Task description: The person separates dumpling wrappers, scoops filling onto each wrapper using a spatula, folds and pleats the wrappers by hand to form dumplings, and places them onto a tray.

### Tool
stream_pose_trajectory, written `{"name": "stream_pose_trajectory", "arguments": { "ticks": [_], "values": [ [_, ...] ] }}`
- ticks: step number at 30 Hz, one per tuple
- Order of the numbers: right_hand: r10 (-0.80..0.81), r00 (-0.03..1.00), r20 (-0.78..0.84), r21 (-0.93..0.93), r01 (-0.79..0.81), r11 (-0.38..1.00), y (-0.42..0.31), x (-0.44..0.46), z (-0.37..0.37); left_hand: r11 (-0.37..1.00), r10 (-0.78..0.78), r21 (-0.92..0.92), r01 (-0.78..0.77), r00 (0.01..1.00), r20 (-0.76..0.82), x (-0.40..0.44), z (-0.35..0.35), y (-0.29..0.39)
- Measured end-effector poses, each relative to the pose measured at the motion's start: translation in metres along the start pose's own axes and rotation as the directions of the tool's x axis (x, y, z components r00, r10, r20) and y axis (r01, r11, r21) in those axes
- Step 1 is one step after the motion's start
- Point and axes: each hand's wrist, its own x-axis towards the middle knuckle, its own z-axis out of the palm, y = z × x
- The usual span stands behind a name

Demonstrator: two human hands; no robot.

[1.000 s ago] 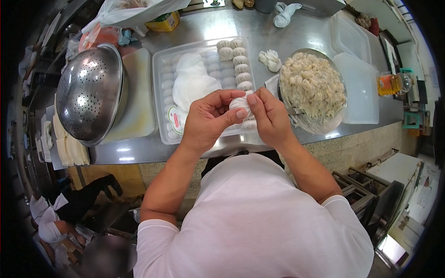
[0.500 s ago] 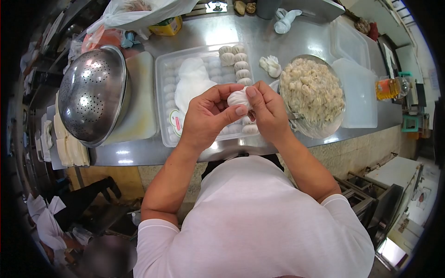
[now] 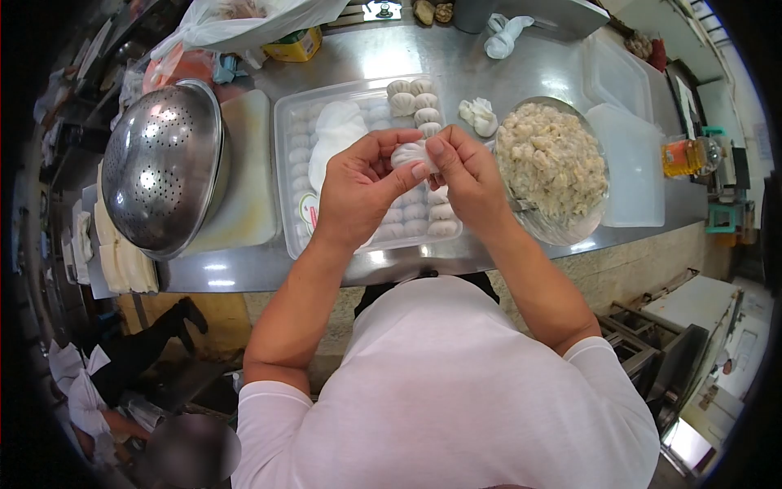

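Note:
A white pleated dumpling (image 3: 409,153) is pinched between my two hands above the tray. My left hand (image 3: 358,183) is closed round its left side, thumb and fingertips on the dough. On the other side, my right hand (image 3: 468,175) grips the edge with thumb and fingers. Below them lies a clear plastic tray (image 3: 285,204) with rows of dumplings, partly hidden by my hands. A stack of round white wrappers (image 3: 338,130) rests on the tray's cover. To the right stands a metal bowl of pale chunky filling (image 3: 550,155), with a utensil handle at its near edge.
A perforated steel colander (image 3: 163,167) leans over a cutting board (image 3: 252,175) at left. Crumpled white dough (image 3: 479,116) sits beside the bowl. Plastic lids (image 3: 623,163) and an oil bottle (image 3: 683,157) are at right. Another person (image 3: 98,391) is at lower left.
The dumpling has shifted slightly left and turned in my fingers. My hands stay over the tray, still pinching it. The person at lower left has moved a little.

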Motion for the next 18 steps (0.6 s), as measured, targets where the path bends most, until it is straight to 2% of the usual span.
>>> {"name": "stream_pose_trajectory", "arguments": {
  "ticks": [3, 5, 7, 11, 13, 14, 16, 17, 18],
  "values": [
    [-0.009, 0.998, -0.065, -0.016, 0.008, 1.0, -0.001, 0.013, 0.001, 0.999, 0.017, 0.034, -0.017, 1.0, -0.011, 0.011, -0.001, 0.002],
    [-0.033, 0.993, -0.114, -0.021, 0.031, 0.999, -0.002, 0.026, -0.004, 0.973, 0.144, 0.184, -0.137, 0.989, -0.024, 0.022, -0.003, 0.004],
    [-0.101, 0.987, -0.126, -0.317, 0.057, 0.947, -0.005, 0.037, -0.013, 0.975, 0.173, 0.146, -0.165, 0.984, -0.04, 0.034, 0.002, 0.009],
    [-0.16, 0.986, -0.056, -0.296, 0.136, 0.945, -0.015, 0.054, -0.016, 0.936, 0.231, 0.269, -0.226, 0.973, 0.011, 0.051, -0.003, 0.018],
    [-0.128, 0.992, -0.019, -0.218, 0.121, 0.968, -0.018, 0.061, -0.015, 0.919, 0.16, 0.361, -0.162, 0.987, 0.036, 0.056, -0.007, 0.027],
    [-0.128, 0.992, -0.02, -0.216, 0.121, 0.969, -0.018, 0.065, -0.018, 0.925, 0.204, 0.319, -0.204, 0.978, 0.036, 0.062, -0.012, 0.024],
    [0.062, 0.996, 0.071, -0.017, -0.061, 0.998, -0.014, 0.076, -0.028, 0.905, 0.216, 0.373, -0.204, 0.976, 0.009, 0.072, -0.027, 0.018],
    [0.063, 0.995, 0.072, -0.014, -0.062, 0.998, -0.004, 0.085, -0.036, 0.882, 0.232, 0.425, -0.202, 0.973, -0.019, 0.076, -0.035, 0.014],
    [-0.071, 0.997, 0.027, -0.388, 0.076, 0.918, 0.012, 0.095, -0.046, 0.844, 0.201, 0.509, -0.168, 0.98, -0.011, 0.079, -0.044, 0.009]
  ]
}}
